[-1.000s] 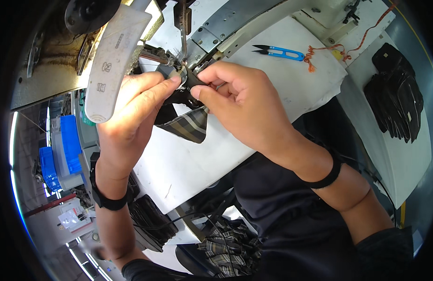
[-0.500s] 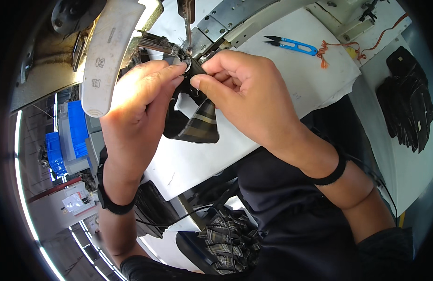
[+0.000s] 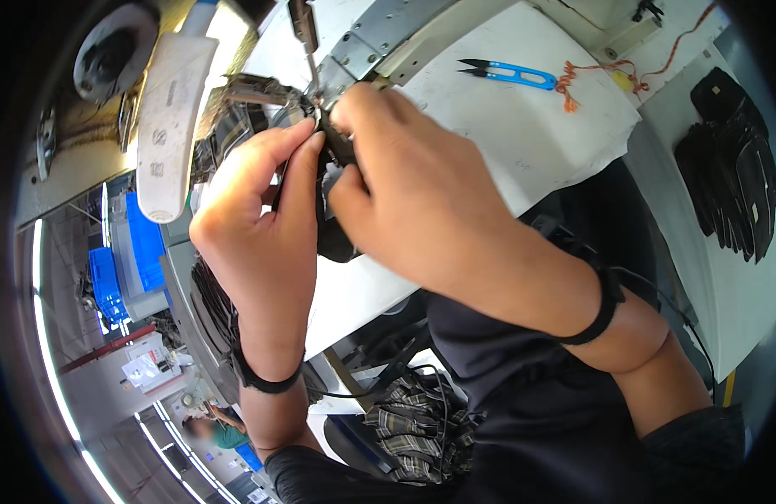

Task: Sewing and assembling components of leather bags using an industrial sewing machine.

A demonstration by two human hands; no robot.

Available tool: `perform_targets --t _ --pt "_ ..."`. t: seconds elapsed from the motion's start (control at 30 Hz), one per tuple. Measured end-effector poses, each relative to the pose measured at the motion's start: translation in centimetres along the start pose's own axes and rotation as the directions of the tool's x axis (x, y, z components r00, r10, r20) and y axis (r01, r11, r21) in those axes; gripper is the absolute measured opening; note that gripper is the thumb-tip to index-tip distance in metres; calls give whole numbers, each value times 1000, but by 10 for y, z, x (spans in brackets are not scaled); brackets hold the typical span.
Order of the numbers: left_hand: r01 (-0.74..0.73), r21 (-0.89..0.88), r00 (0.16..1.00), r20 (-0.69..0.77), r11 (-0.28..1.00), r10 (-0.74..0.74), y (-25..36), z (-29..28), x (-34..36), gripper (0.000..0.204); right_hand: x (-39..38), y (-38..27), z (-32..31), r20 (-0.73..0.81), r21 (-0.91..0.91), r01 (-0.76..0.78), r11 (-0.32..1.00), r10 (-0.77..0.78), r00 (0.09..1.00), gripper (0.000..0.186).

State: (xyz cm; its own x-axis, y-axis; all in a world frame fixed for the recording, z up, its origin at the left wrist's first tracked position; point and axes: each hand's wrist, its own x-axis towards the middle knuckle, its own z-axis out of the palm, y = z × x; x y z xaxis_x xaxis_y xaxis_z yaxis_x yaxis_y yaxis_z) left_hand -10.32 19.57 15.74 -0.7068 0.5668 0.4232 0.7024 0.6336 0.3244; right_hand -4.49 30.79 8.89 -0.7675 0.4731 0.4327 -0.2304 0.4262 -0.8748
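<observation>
My left hand pinches the edge of a dark fabric piece between thumb and forefinger, close to the metal needle and foot parts of a sewing machine. My right hand is curled over the same piece from the right, its thumb below and its forefinger beside the metal parts. Both hands hide most of the fabric, and a small pale patch shows between them. Blue-handled thread snips lie on the white work surface, to the right of my right hand.
A long pale machine guard stands left of my left hand. An orange cord trails from the snips. Dark fabric pieces are stacked at the right, with plaid fabric heaped below. Blue bins and a person are farther left.
My right hand has turned and moved left over the fabric, covering the plaid part that showed before. My left fingers have straightened into a narrow pinch. The whole view has shifted slightly.
</observation>
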Motion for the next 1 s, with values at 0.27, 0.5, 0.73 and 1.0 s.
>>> perform_targets --t 0.27,0.5,0.73,1.0 --pt "-228 221 968 -51 948 244 2 2 -14 22 -11 8 -16 106 81 10 997 -18 994 23" --pt "11 -22 999 -48 1000 -12 11 1 -8 15 -9 13 -18 257 406 -272 872 177 950 7" --pt "233 -129 967 -77 964 -244 18 8 -9 17 -10 20 -20 328 397 -325 858 198 924 25" --pt "405 -349 893 -48 845 -447 14 8 -10 20 -22 13 -14 154 348 -129 928 79 985 33"
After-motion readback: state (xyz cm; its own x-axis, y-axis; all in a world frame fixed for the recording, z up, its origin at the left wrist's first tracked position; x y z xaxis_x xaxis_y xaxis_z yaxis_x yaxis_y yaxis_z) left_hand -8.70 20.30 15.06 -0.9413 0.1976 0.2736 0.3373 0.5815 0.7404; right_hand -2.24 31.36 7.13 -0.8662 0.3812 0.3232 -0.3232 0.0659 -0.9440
